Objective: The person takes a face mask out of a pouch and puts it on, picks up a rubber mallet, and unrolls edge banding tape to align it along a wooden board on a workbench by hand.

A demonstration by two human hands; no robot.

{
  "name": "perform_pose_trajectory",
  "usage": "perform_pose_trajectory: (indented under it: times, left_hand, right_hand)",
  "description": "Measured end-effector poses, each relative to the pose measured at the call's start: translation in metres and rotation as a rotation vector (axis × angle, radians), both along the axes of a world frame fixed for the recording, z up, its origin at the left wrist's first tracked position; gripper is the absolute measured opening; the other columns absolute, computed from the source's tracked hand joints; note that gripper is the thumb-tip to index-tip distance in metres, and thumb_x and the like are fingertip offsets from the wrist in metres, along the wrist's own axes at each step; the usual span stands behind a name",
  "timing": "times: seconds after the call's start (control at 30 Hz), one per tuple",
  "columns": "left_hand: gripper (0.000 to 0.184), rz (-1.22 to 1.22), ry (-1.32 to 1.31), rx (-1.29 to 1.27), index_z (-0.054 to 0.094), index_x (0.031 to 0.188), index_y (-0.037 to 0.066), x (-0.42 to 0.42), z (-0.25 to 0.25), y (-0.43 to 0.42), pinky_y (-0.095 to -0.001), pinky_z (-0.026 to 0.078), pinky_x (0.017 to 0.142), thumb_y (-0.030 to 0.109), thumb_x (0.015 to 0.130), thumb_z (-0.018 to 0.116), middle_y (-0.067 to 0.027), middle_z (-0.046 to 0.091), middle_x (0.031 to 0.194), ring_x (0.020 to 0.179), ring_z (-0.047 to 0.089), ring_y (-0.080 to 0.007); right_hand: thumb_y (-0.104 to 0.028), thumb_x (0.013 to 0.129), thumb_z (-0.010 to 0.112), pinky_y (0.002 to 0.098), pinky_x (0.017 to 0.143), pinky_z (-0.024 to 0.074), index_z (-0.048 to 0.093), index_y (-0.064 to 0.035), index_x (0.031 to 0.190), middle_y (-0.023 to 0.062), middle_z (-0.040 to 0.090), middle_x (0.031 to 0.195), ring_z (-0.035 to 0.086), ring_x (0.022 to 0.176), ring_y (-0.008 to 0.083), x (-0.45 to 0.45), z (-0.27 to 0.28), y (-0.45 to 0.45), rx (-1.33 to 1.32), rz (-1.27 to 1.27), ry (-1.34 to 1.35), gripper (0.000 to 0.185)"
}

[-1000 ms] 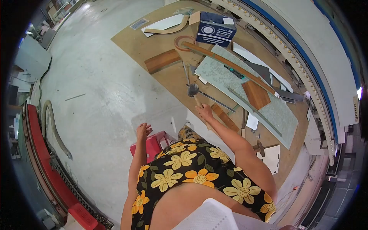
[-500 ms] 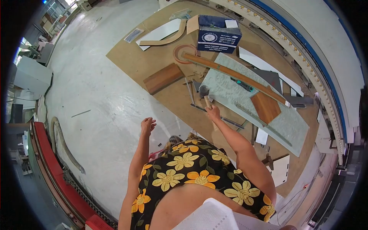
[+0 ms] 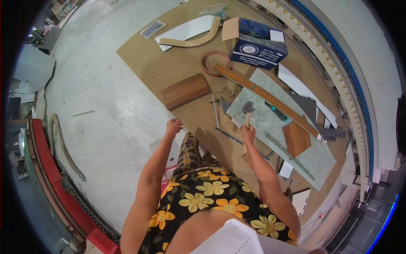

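Note:
My right hand [image 3: 249, 133] is wrapped round the wooden handle of a mallet [image 3: 248, 120], whose dark head is over the near left end of a pale green patterned panel [image 3: 266, 93]. My left hand [image 3: 174, 126] hangs over the board's edge, fingers curled loosely; whether it holds anything is too small to tell. On the panel lie a long brown strip [image 3: 266, 99], a teal-and-black tool [image 3: 275, 111] and a brown wood piece [image 3: 296, 139]. Left of the panel are a brown wood plank [image 3: 185, 91] and a dark metal strip [image 3: 230, 136].
A blue cardboard box [image 3: 260, 51] stands at the back of the brown board [image 3: 141, 55], beside an orange-brown roll [image 3: 204, 62] and a curved wooden piece [image 3: 190, 43]. A machine with a blue rail is on the right. A hose [image 3: 63, 148] lies on the floor at left.
The view has shifted. My right hand has carried the mallet rightward, from beside the panel to over it. Checked trouser legs now show beside the board, and the pink-red stool is mostly hidden.

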State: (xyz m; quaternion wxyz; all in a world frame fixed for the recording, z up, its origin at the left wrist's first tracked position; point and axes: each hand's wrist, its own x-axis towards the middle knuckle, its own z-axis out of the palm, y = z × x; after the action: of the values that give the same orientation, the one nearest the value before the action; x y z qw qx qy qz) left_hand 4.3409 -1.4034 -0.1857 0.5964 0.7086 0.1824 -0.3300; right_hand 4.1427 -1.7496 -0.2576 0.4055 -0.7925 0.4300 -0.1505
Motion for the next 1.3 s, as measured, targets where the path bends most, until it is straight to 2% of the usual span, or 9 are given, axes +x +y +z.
perform_pose_trajectory:
  times: [0.07, 0.3, 0.4, 0.5, 0.67, 0.8, 0.9, 1.1, 1.3]
  left_hand:
    - [0.027, -0.038, -0.011, 0.027, 0.057, 0.102, 0.001, 0.024, -0.011, -0.014, -0.0242, 0.043, 0.046, 0.021, 0.084, 0.054, -0.0076, 0.064, 0.078, 0.057, 0.06, -0.0142]
    - [0.022, -0.1, -0.276, 0.049, 0.061, 0.091, -0.002, 0.098, -0.049, -0.065, -0.027, 0.047, 0.051, 0.017, 0.082, 0.055, -0.0085, 0.064, 0.075, 0.058, 0.06, -0.0142]
    - [0.021, -0.207, -0.256, 0.122, 0.062, 0.09, -0.002, 0.129, -0.037, -0.092, -0.0299, 0.049, 0.059, 0.016, 0.081, 0.055, -0.0109, 0.065, 0.077, 0.066, 0.063, -0.019]
    - [0.018, -0.28, -0.45, 0.22, 0.063, 0.092, 0.002, 0.155, -0.049, -0.12, -0.0342, 0.049, 0.067, 0.014, 0.08, 0.056, -0.0136, 0.066, 0.078, 0.075, 0.064, -0.0278]
    - [0.025, -0.517, -0.703, 0.402, 0.061, 0.103, 0.009, 0.182, -0.016, -0.174, -0.0385, 0.048, 0.077, 0.014, 0.078, 0.058, -0.0165, 0.06, 0.101, 0.088, 0.059, -0.0342]
    - [0.032, -0.719, -1.091, 0.547, 0.059, 0.108, 0.013, 0.2, -0.037, -0.207, -0.0394, 0.044, 0.087, 0.014, 0.076, 0.059, -0.017, 0.049, 0.121, 0.107, 0.05, -0.0333]
    - [0.026, -0.807, -1.187, 0.615, 0.062, 0.103, 0.013, 0.208, -0.033, -0.227, -0.0405, 0.04, 0.091, 0.011, 0.078, 0.056, -0.0166, 0.048, 0.123, 0.115, 0.043, -0.0328]
    - [0.018, -0.941, -1.364, 0.736, 0.064, 0.094, 0.011, 0.232, -0.071, -0.241, -0.039, 0.038, 0.092, 0.014, 0.08, 0.053, -0.0132, 0.052, 0.117, 0.113, 0.045, -0.0288]
    - [0.015, -1.134, -1.41, 0.647, 0.061, 0.091, 0.012, 0.264, -0.045, -0.22, -0.0393, 0.035, 0.094, 0.012, 0.077, 0.055, -0.0035, 0.06, 0.094, 0.101, 0.051, -0.0207]
  right_hand:
    - [-0.026, 0.083, 0.062, 0.0303, 0.042, 0.0373, 0.044, -0.0046, 0.067, 0.0031, 0.044, 0.053, 0.047, 0.045, 0.0121, 0.009, 0.017, -0.003, 0.093, -0.079, 0.012, 0.032]
    - [-0.027, 0.085, 0.061, 0.0302, 0.041, 0.0363, 0.037, -0.006, 0.065, 0.0026, 0.04, 0.052, 0.043, 0.045, 0.0115, 0.023, -0.013, -0.024, -0.069, -0.211, 0.01, 0.037]
    - [-0.027, 0.085, 0.06, 0.0293, 0.041, 0.036, 0.034, -0.0071, 0.063, 0.0033, 0.041, 0.052, 0.043, 0.044, 0.0115, 0.018, -0.042, -0.033, -0.022, -0.282, 0.022, 0.04]
    - [-0.026, 0.085, 0.061, 0.0293, 0.041, 0.0361, 0.031, -0.0076, 0.063, 0.0038, 0.041, 0.052, 0.041, 0.044, 0.0116, 0.021, -0.029, -0.023, 0.002, -0.314, 0.059, 0.041]
    - [-0.025, 0.083, 0.062, 0.036, 0.05, 0.0411, 0.035, -0.0044, 0.066, 0.0068, 0.041, 0.055, 0.046, 0.051, 0.0172, 0.027, 0.001, -0.009, -0.063, -0.297, 0.14, 0.038]
    - [-0.025, 0.08, 0.063, 0.0421, 0.06, 0.0419, 0.045, -0.0006, 0.079, 0.0132, 0.048, 0.068, 0.05, 0.063, 0.0279, 0.039, 0.024, 0.0, -0.114, -0.361, 0.259, 0.031]
    - [-0.026, 0.08, 0.063, 0.0446, 0.064, 0.0416, 0.05, 0.0013, 0.09, 0.0191, 0.051, 0.081, 0.052, 0.074, 0.0355, 0.04, 0.017, -0.002, -0.201, -0.382, 0.296, 0.032]
    - [-0.026, 0.079, 0.063, 0.0458, 0.067, 0.0414, 0.051, 0.0014, 0.094, 0.0198, 0.051, 0.088, 0.052, 0.077, 0.0373, 0.043, 0.022, 0.0, -0.17, -0.39, 0.303, 0.033]
    - [-0.026, 0.079, 0.063, 0.0448, 0.067, 0.0409, 0.051, 0.0001, 0.09, 0.0184, 0.05, 0.086, 0.051, 0.075, 0.0363, 0.04, 0.036, -0.003, -0.083, -0.334, 0.35, 0.031]
